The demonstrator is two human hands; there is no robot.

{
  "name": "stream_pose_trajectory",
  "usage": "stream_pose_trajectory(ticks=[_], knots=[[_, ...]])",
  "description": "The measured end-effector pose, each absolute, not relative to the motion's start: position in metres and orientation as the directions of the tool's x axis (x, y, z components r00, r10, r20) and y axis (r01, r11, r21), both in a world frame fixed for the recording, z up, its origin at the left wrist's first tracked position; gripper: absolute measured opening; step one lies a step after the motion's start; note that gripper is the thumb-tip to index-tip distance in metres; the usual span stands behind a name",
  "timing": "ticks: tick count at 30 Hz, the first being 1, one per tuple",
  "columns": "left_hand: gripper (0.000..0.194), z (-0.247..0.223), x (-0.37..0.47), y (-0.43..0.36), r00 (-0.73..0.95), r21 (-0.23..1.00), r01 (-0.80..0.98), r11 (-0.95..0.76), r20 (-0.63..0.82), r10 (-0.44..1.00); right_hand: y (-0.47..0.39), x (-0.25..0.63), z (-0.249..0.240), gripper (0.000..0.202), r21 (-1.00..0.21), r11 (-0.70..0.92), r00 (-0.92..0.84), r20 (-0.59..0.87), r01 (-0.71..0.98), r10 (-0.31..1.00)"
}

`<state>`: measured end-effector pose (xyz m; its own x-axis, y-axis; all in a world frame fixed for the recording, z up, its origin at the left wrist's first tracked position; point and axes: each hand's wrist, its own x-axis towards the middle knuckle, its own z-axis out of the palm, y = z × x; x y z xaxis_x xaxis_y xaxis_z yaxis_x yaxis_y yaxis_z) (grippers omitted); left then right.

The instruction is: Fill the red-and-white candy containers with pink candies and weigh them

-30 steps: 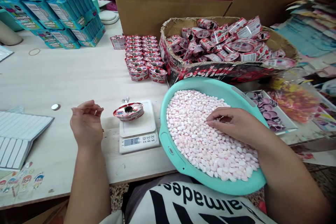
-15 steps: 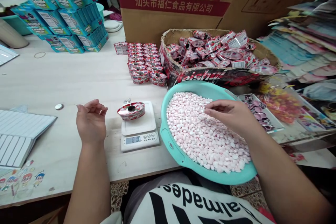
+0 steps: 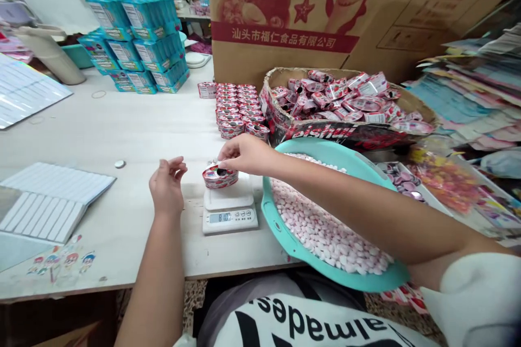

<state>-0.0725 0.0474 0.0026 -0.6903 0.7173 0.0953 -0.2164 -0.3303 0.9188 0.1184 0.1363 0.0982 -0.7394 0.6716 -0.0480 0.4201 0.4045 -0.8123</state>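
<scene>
A small oval red-and-white candy box [image 3: 220, 176] with a hole in its top rests on a white digital scale [image 3: 228, 203], whose display reads 81.0. My right hand [image 3: 248, 154] is over the box, thumb and fingers pinched together at its hole; what they hold, if anything, is too small to make out. Left of the scale, my left hand [image 3: 167, 184] is raised with loosely curled fingers apart and nothing in them. A turquoise basin [image 3: 271, 211] of pale pink candies [image 3: 325, 233] stands to the right, partly covered by my right forearm.
Behind the scale are rows of similar boxes [image 3: 238, 108] and a torn carton [image 3: 317, 129] heaped with more. Teal packs [image 3: 138, 49] are stacked at the back left. A white cap [image 3: 119, 164] and a lined white sheet [image 3: 57, 195] lie on the left.
My right hand has moved left from above the candies in the basin to the box on the scale. My left hand stays beside the scale. The view has shifted.
</scene>
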Motion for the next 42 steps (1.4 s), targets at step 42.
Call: stream_pose_trajectory(ticks=[42], knots=[[0.043,0.008,-0.067,0.044,-0.677,0.921,-0.248,-0.299,0.056,0.734,0.082,0.302,0.093,0.020,-0.491,0.479,-0.631,-0.204,0.727,0.749]])
